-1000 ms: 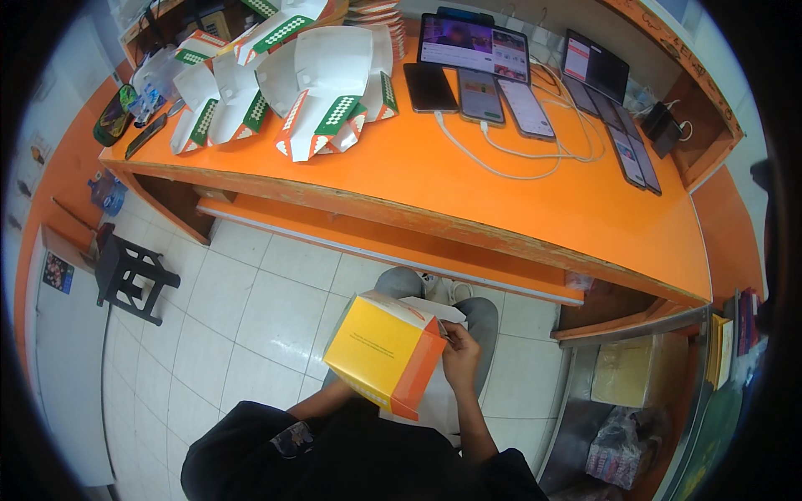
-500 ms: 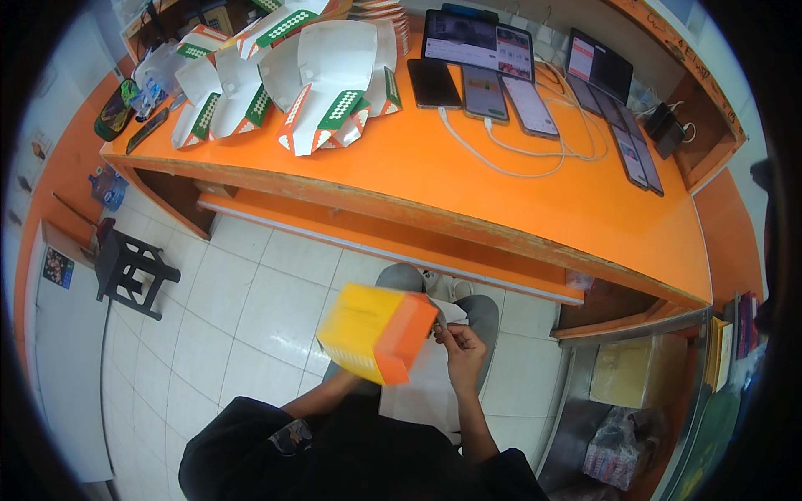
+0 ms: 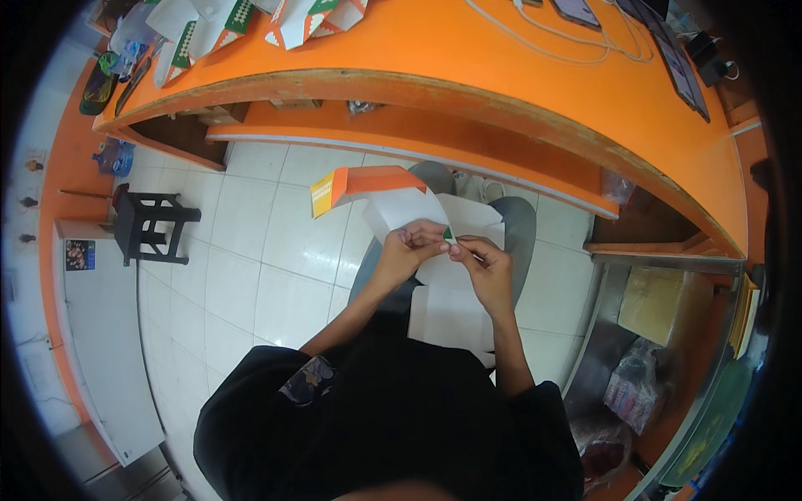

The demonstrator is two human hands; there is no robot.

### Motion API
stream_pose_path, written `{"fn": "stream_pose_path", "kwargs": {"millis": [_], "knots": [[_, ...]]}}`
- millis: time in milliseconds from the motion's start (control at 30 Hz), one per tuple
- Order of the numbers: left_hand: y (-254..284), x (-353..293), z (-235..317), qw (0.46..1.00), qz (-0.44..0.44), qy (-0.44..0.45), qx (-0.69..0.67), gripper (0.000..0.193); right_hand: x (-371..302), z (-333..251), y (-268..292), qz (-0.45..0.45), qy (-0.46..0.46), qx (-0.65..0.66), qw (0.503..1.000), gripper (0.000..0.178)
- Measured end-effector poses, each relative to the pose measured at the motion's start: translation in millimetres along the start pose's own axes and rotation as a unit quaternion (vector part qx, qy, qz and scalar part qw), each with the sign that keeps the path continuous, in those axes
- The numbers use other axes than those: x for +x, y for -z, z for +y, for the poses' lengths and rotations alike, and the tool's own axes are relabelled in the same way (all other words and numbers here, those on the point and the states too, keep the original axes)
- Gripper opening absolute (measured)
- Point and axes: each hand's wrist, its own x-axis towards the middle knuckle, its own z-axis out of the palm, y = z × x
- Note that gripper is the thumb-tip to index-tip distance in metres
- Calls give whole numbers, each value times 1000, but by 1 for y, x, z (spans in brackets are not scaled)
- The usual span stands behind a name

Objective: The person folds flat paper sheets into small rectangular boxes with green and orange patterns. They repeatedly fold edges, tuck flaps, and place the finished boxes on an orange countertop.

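Note:
A partly folded cardboard food box (image 3: 380,179) rises over my lap, orange and yellow outside and white inside. My left hand (image 3: 411,252) pinches its near edge, and my right hand (image 3: 486,265) pinches the same edge from the other side. Their fingertips meet around a small green corner of the card. White cardboard (image 3: 451,313) lies across my lap beneath the hands; whether it belongs to the same piece I cannot tell.
Ahead stands an orange table (image 3: 401,58), with opened food boxes (image 3: 305,21) at its left and phones (image 3: 681,75) with white cables at its right. A black stool (image 3: 150,225) is on the tiled floor to the left. Metal shelving (image 3: 597,309) holds wrapped packages at the right.
The box has turned from its yellow side to show its white inside. My left hand, earlier mostly behind it, has come to meet the right hand at the edge. The view has tilted down.

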Motion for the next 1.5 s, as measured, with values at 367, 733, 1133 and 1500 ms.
{"fn": "stream_pose_path", "kwargs": {"millis": [367, 733, 1133, 1500], "knots": [[5, -7, -10, 980, -5, 194, 46, 41, -7, 30, -7, -10, -9, -98, 995, 23], [-15, -14, 11, 923, 27, 51, 380, 49, -15, 46, -3, -49, -64, 26, 996, 29], [-14, 2, -1, 952, -29, -13, 304, 23, -4, 34, 10, -78, -3, -67, 995, 54], [-4, -1, -6, 951, -76, -20, 299, 42, 7, 36, 16, 15, -47, -34, 998, 20]]}}
